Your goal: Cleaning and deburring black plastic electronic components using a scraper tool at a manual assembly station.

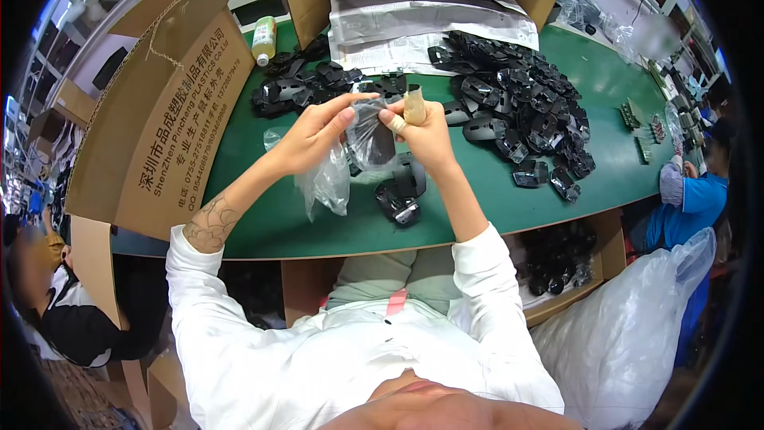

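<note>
Above the near part of the green table, both my hands grip a small clear plastic bag point(371, 131) with a dark, smooth piece showing through it. My left hand point(320, 135) pinches the bag's left side, fingers stretched along its upper edge. From the right, my right hand point(426, 131) holds the bag with the thumb bent over it. A tan finger cover point(414, 103) sits on one right finger. More crumpled clear plastic bags point(326, 185) lie under my left hand. Below my hands are a few loose black plastic shells point(398, 201), shaped like computer mouse covers.
Black shells form a large pile point(525, 103) at right and a smaller one point(294, 87) at left. An open carton with newspaper layers point(434, 24) stands behind. A tall carton point(171, 119), a bottle point(264, 40) and a big plastic sack point(629, 334) flank me. A co-worker point(692, 199) sits right.
</note>
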Demonstrator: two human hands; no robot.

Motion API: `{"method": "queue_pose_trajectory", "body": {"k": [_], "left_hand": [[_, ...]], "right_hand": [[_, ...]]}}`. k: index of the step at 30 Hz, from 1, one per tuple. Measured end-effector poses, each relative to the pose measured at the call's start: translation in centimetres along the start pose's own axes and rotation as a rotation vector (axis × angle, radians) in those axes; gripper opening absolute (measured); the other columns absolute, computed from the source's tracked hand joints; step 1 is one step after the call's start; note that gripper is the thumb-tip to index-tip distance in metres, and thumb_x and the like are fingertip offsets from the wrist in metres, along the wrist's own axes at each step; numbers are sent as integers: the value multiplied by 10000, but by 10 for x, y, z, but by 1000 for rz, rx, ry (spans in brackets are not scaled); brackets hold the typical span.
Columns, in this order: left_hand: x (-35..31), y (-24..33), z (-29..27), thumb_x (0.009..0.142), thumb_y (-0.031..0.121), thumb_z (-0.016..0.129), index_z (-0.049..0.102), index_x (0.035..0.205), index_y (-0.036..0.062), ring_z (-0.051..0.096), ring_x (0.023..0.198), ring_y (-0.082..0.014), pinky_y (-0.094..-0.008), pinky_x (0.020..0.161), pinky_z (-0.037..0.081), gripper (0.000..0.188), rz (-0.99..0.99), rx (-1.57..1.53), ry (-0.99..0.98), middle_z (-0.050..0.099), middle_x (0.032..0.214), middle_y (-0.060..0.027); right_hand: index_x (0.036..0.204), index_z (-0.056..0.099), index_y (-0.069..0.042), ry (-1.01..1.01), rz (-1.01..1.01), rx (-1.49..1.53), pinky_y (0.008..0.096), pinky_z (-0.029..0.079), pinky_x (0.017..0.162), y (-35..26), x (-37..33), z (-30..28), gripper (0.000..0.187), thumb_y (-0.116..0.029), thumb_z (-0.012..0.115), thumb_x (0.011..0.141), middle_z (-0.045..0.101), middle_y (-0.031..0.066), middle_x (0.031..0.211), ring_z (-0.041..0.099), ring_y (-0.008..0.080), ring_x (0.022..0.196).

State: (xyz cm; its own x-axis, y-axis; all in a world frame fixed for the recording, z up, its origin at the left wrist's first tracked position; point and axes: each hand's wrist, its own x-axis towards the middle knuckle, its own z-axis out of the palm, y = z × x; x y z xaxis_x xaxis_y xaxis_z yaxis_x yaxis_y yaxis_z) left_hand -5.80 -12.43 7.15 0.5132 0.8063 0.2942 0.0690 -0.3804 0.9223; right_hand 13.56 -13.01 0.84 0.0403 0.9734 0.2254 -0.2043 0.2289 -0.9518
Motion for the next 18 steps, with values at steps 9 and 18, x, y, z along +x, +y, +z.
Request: {"method": "queue_pose_trajectory", "body": {"k": [9,18], "left_hand": [[-22,-56,-17,911,234,650,650,937,63,495,561,-129,-279,516,408,174,471,907,243,636,821,-12],[-12,-57,-15,835,210,685,595,785,93,554,572,-192,-323,524,441,156,519,1339,125,571,778,-27]], "right_hand": [[824,676,-3,117,-21,-375,199,399,437,22,21,13,143,-130,741,836,600,30,635,489,65,492],[860,669,-9,132,309,-74,211,389,416,38,31,7,157,-157,722,852,575,23,611,461,73,448]]}}
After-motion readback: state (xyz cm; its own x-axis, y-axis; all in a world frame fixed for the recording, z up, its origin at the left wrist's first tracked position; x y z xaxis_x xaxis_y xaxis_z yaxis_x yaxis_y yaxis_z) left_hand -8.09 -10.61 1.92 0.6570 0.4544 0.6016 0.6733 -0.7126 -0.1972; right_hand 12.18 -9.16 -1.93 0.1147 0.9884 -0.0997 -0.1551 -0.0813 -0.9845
